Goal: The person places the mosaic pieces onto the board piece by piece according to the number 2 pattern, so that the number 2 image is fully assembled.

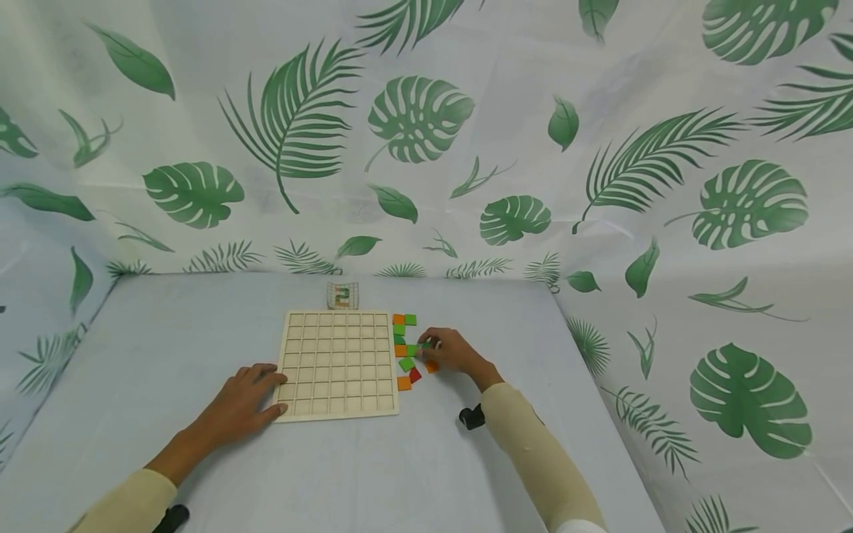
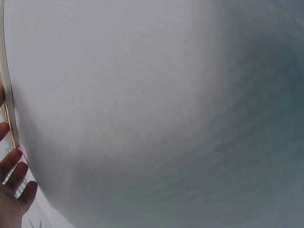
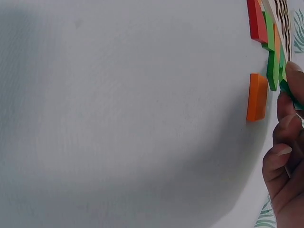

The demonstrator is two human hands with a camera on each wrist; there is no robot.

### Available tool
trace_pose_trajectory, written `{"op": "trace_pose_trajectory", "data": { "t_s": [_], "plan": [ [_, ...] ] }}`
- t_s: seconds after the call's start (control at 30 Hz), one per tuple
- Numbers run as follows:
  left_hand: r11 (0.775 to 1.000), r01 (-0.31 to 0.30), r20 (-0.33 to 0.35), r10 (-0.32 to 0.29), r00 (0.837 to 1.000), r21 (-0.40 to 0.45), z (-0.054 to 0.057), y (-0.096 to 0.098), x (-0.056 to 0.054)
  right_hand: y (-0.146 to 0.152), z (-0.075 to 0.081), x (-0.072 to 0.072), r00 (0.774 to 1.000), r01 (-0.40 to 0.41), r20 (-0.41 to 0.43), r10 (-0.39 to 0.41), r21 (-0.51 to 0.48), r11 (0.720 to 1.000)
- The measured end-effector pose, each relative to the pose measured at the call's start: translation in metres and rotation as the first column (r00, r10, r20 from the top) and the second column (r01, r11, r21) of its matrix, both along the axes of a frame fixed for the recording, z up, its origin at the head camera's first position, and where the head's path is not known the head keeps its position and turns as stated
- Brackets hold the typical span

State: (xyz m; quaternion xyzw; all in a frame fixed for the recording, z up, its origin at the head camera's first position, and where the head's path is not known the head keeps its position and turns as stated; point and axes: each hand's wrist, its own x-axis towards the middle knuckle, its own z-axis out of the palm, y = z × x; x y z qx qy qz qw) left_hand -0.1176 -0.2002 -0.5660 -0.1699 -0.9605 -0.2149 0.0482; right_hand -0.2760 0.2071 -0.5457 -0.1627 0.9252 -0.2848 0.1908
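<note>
R hand's (image 1: 451, 349) grip pinches a dark-green tile (image 3: 288, 91) R of the wooden grid board (image 1: 336, 363), past the loose light-green tile (image 1: 406, 363) etc. L hand (image 1: 243, 403), farther from it, rests w/ relaxed fingers at the board's L edge. Pinched tile's mostly covered, so long axis unclear; L wrist view cuts off most of board + hand.

Tiles (image 1: 404, 383) crowd the right of the board (image 1: 340, 364), but the table (image 1: 333, 474) in front seems passable.
</note>
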Motion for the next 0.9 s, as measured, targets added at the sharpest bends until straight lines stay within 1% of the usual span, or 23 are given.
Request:
{"op": "trace_pose_trajectory", "data": {
  "t_s": [0.17, 0.4, 0.57, 0.77, 0.9],
  "plan": [
    [1.0, 0.003, -0.012, -0.003, 1.0, 0.003, -0.002, -0.001, 0.0, -0.004, 0.0, 0.003, 1.0, -0.012, 0.003, 0.013, -0.04, 0.999],
    [1.0, -0.001, 0.016, 0.001, 1.0, -0.005, -0.004, -0.002, -0.001, -0.011, 0.005, 0.007, 0.999, -0.025, 0.041, 0.029, -0.079, 0.997],
    [1.0, 0.0, 0.021, 0.0, 1.0, -0.006, -0.004, -0.003, -0.001, -0.019, 0.008, 0.01, 0.997, -0.024, 0.067, 0.031, -0.098, 0.995],
    [1.0, 0.004, 0.013, -0.004, 1.0, -0.009, -0.004, -0.003, -0.001, -0.025, 0.005, 0.01, 0.996, -0.082, 0.03, 0.087, -0.137, 0.987],
    [1.0, 0.003, 0.012, -0.003, 1.0, -0.006, -0.004, -0.003, -0.001, -0.031, 0.005, 0.01, 0.994, -0.112, -0.006, 0.112, -0.131, 0.985]
  ]
}}
